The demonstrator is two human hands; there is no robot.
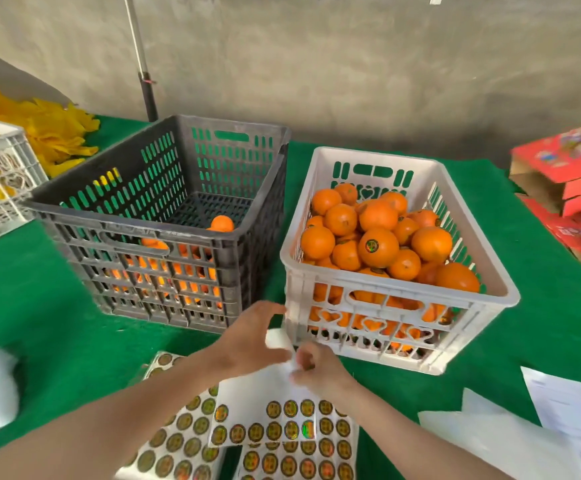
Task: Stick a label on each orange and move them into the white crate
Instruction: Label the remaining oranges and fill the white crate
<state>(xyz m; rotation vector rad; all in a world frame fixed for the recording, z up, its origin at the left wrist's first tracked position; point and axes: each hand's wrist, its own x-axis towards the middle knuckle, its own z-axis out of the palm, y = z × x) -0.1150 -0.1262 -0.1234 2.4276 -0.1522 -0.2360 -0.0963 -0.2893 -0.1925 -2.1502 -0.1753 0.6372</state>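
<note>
Label sheets [282, 441] are spread nearest on the tabletop [22, 289]; one label sheet [265, 386] is pinched at its bare end by left grip [252, 336] and right grip [318, 370]. Oranges [379, 247] are heaped in the white crate [400, 287]; few are left in the grey crate [164, 237].

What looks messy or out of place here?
Nothing is spilled or damaged. The label sheets lie overlapped and crooked, and loose white papers are strewn at lower right. In the white crate, only one orange visibly shows a label; the others' may face away.
</note>
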